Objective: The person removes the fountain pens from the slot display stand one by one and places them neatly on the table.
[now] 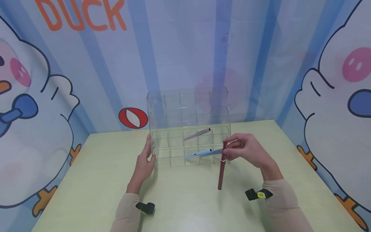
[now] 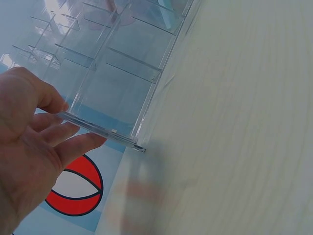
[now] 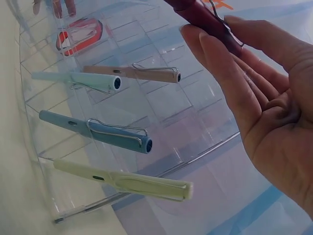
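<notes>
Right hand (image 1: pixel 249 149) pinches the dark red pen (image 1: pixel 222 167) by its clip end, body dangling beside the clear organizer (image 1: pixel 188 129). Left hand (image 1: pixel 145 161) rests flat-fingered against its side wall. That light pinch looks risky: the pen could slip or knock the rack's front edge.

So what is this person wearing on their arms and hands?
Both hands, the left hand and the right hand, are bare. Both arms wear long beige sleeves. A black strap sits at each wrist, and the right one bears a small yellow label.
</notes>
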The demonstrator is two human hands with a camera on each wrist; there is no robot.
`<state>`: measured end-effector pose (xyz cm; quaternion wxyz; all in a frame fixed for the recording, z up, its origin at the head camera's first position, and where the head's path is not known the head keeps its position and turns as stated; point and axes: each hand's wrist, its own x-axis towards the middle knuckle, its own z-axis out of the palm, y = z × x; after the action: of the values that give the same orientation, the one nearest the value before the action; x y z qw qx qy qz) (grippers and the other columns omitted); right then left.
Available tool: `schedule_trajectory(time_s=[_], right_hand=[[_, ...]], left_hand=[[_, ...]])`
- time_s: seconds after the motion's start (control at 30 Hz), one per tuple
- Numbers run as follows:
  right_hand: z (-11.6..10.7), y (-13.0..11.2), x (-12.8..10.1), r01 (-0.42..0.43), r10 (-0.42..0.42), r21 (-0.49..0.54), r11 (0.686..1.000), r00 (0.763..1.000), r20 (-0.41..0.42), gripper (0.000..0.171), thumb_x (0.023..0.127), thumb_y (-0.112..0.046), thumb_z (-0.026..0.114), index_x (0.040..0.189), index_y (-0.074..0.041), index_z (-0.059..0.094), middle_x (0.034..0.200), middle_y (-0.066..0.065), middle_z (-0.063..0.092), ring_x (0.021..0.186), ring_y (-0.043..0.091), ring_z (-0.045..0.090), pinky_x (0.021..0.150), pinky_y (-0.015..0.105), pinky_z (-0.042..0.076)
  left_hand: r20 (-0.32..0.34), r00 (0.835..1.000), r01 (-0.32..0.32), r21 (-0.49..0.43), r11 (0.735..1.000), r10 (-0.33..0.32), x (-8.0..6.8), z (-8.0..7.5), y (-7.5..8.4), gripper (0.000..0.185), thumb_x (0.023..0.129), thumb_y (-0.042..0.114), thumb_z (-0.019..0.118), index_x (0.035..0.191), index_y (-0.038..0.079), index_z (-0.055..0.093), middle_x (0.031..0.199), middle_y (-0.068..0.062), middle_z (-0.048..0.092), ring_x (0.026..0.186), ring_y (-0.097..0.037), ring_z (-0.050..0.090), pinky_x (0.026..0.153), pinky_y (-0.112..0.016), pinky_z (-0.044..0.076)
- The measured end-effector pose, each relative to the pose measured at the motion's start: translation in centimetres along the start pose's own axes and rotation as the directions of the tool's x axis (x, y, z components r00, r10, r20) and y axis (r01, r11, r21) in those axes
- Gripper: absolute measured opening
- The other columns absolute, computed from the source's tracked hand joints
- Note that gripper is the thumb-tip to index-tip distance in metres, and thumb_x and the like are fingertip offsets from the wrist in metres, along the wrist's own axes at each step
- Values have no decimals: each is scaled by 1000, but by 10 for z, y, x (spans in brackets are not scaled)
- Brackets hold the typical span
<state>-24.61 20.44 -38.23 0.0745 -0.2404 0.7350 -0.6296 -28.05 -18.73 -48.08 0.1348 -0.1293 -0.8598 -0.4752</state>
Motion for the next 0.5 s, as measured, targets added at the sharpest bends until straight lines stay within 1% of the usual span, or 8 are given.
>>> schedule_trajectory(time_s=[0.17,0.27,0.4,0.5], right_hand=[[3,4,2,-55,54,20,998,998,41,39,77,-12,71,112,0,58,90,21,65,75,40,62,66,48,52],[4,6,3,-99,97,20,995,993,71,38,77,-13,71,110,1,58,90,21,65,76,40,62,67,49,52],[8,8,6,-161,158,16,987,980,121,39,76,-14,72,108,3,58,89,21,65,77,37,63,66,47,52],[12,12,8,-198,190,25,980,966,174,38,76,-13,71,109,3,58,89,22,65,78,38,63,67,47,52]], left_hand=[[1,1000,-16,6,1000,16,-1,0,0,81,90,2,48,144,40,1,149,5,15,128,-18,30,98,-39,33],[2,1000,-31,18,999,31,-2,0,0,81,90,2,48,144,38,1,149,3,16,128,-21,31,98,-40,33],[-5,999,-36,20,999,36,-1,-1,2,81,89,1,48,144,37,1,149,0,17,127,-22,32,97,-41,34],[-1,1000,-29,13,1000,29,-2,-1,3,81,89,1,48,144,37,1,149,2,16,128,-21,30,97,-41,34]])
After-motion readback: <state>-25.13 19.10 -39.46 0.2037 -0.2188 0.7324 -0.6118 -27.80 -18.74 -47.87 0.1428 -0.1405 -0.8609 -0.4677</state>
